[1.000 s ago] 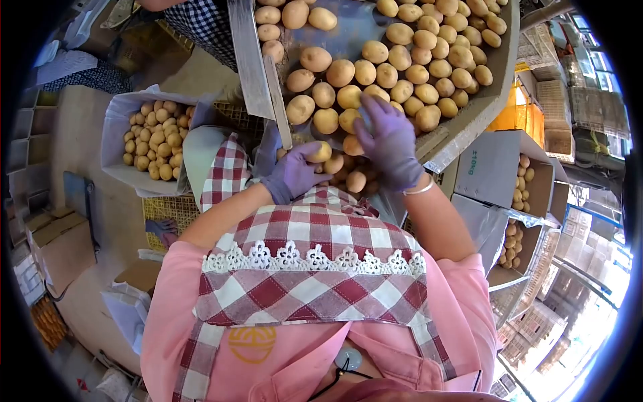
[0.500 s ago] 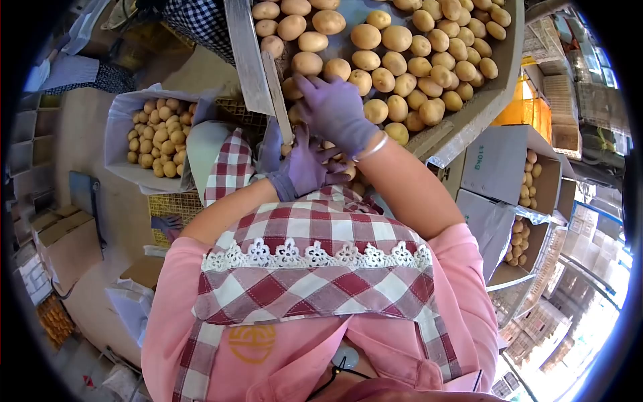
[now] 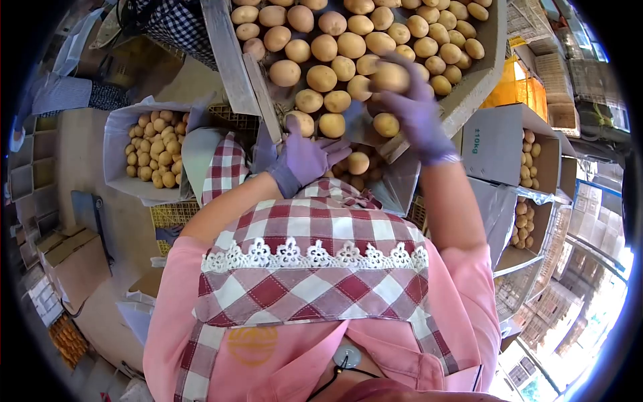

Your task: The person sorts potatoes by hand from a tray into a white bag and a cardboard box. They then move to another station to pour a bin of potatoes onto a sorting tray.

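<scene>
Many potatoes point(image 3: 321, 78) lie spread over a wooden-sided sorting tray point(image 3: 462, 100). My right hand point(image 3: 418, 117), in a purple glove and smeared by motion, is over the tray's right side, its fingers around a potato point(image 3: 390, 78). At the tray's narrow front opening is my left hand point(image 3: 307, 159), gloved the same way, with fingers spread. Its fingertips are by a potato point(image 3: 301, 124) at the left edge of the opening. Below the opening, more potatoes point(image 3: 358, 163) sit in a lined box, partly hidden by my left hand and apron.
A lined box of potatoes point(image 3: 157, 149) stands at left beside a yellow crate point(image 3: 173, 216). At right are two cardboard boxes point(image 3: 492, 144) holding potatoes, with an orange crate point(image 3: 519, 84) behind. Another person's checked clothing point(image 3: 177, 30) shows at upper left.
My right hand has moved right from the tray's left side and now has a potato in it. Potatoes have shifted toward the opening. My left hand has stayed near the opening.
</scene>
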A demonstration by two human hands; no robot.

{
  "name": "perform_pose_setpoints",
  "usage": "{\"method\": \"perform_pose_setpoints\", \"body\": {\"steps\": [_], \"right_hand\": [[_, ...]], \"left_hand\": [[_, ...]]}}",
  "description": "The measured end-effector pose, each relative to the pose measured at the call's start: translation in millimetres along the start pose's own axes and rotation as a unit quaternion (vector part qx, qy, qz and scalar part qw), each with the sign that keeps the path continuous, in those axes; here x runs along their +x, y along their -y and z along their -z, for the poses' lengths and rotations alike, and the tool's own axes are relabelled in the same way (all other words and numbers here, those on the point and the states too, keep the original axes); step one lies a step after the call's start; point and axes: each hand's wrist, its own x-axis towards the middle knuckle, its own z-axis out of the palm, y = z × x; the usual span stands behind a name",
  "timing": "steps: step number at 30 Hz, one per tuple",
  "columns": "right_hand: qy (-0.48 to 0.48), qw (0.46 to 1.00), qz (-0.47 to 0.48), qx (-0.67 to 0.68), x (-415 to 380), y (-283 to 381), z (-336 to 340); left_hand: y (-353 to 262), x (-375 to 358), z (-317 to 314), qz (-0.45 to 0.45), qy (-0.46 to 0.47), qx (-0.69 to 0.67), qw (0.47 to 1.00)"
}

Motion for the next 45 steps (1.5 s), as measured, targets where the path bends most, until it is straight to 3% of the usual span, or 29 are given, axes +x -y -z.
{"method": "perform_pose_setpoints", "body": {"steps": [4,5,6,7,8,9,10,11,12,14,15,19,21,22,23,25,27,28,30,31,33,34,35,37,38,40,42,44,45], "right_hand": [[-0.182,0.962,0.008,0.203,-104,-21,141],[-0.336,0.936,0.002,0.102,-135,-18,159],[-0.367,0.929,-0.016,0.053,-180,-27,204],[-0.428,0.891,0.038,-0.147,-222,-31,224],[-0.506,0.789,0.059,-0.342,-263,-35,244],[-0.655,0.748,0.02,-0.103,-308,-35,264],[-0.674,0.685,-0.014,-0.276,-396,-75,346],[-0.673,0.592,-0.134,-0.422,-428,-62,329],[-0.61,0.484,-0.363,-0.511,-461,-55,328],[-0.597,0.347,-0.418,-0.59,-430,-33,281],[-0.586,0.438,-0.317,-0.603,-414,-39,285],[-0.384,0.591,0.19,-0.683,-203,-36,202],[-0.257,0.745,0.239,-0.568,-109,-12,96],[-0.138,0.761,0.378,-0.509,-68,-16,65],[-0.036,0.809,0.32,-0.491,-43,-18,28],[0.044,0.758,0.395,-0.518,-3,-46,-37],[0.1,0.672,0.32,-0.66,26,-86,-80],[0.17,0.641,0.161,-0.731,26,-63,-100],[0.216,0.652,0.115,-0.717,27,-51,-97],[0.21,0.67,0.171,-0.691,24,-63,-86],[0.157,0.737,0.297,-0.587,10,-66,-61],[0.177,0.718,0.229,-0.632,12,-52,-52],[0.075,0.74,0.252,-0.619,16,-44,-39],[-0.064,0.776,0.229,-0.584,42,-31,-3],[-0.178,0.677,0.271,-0.661,54,-35,9],[-0.136,0.646,0.07,-0.748,70,-36,1],[-0.194,0.714,0.165,-0.653,93,-94,-37],[-0.001,0.681,0.092,-0.726,55,-57,-83],[0.01,0.678,0.172,-0.714,41,-75,-86]], "left_hand": [[1,-4,-2,0.008,0.017,0.096,0.995],[-1,-5,1,0.005,0.026,0.115,0.993],[-7,-3,9,0.05,0.053,0.063,0.995],[-15,-1,23,0.093,0.079,0.011,0.992],[-19,1,30,0.135,0.105,-0.043,0.984],[-14,-2,19,0.085,0.063,-0.024,0.994],[-10,-4,13,0.055,0.052,0.013,0.997],[-6,-6,9,0.026,0.041,0.048,0.998],[-5,-6,8,-0.004,0.03,0.083,0.996],[-7,-2,12,-0.004,0.035,0.09,0.995],[-7,-2,15,0.0,0.034,0.097,0.995],[-4,-8,5,-0.009,0.024,0.17,0.985],[-9,-9,12,-0.002,0.026,0.17,0.985],[-9,-11,12,-0.001,0.012,0.162,0.987],[-9,-15,11,-0.002,0.0,0.154,0.988],[-17,-15,22,0.026,0.005,0.111,0.993],[-17,-12,33,-0.06,-0.059,0.206,0.975],[-15,-13,35,-0.101,-0.09,0.252,0.958],[-18,-17,48,-0.172,-0.072,0.41,0.893],[-29,-7,84,-0.184,-0.03,0.524,0.831],[-27,-13,67,-0.16,-0.003,0.516,0.842],[-22,-19,49,-0.12,-0.021,0.393,0.911],[-14,-29,22,-0.075,-0.04,0.262,0.961],[-7,-33,-7,-0.058,-0.079,0.2,0.975],[-5,-31,-13,-0.05,-0.098,0.169,0.979],[-10,-13,16,-0.029,-0.005,0.181,0.983],[-13,-2,33,-0.012,0.018,0.167,0.986],[-8,-11,16,-0.022,0.008,0.183,0.983],[-6,-12,13,-0.032,0.013,0.211,0.977]]}}
